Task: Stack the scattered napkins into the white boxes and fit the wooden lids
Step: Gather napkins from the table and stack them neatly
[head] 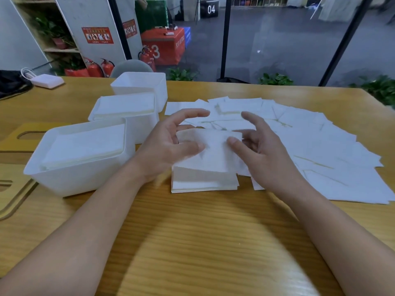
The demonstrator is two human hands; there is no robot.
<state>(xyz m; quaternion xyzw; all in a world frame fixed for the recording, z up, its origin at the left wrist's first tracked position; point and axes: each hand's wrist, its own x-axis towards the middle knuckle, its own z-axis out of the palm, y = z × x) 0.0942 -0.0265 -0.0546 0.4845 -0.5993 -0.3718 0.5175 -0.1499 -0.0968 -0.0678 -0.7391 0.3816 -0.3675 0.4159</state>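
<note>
While both hands, left (171, 144) and right (263, 150), pinch one napkin (210, 152) by thumb, other fingers spread, above the centre-frame stack (204, 181), a loose grip could drop it askew; two white boxes (83, 159) at left look full.

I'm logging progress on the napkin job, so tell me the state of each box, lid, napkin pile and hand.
Near box: full of napkins, no lid.
Middle box: full, no lid.
Far box: lidless, contents hidden.
Wooden lids: flat on table, unfitted.
Napkin stack: squared on table.
Loose napkins: scattered.
Held napkin: pinched by both thumbs.
Left hand: gripping.
Right hand: gripping.
</note>
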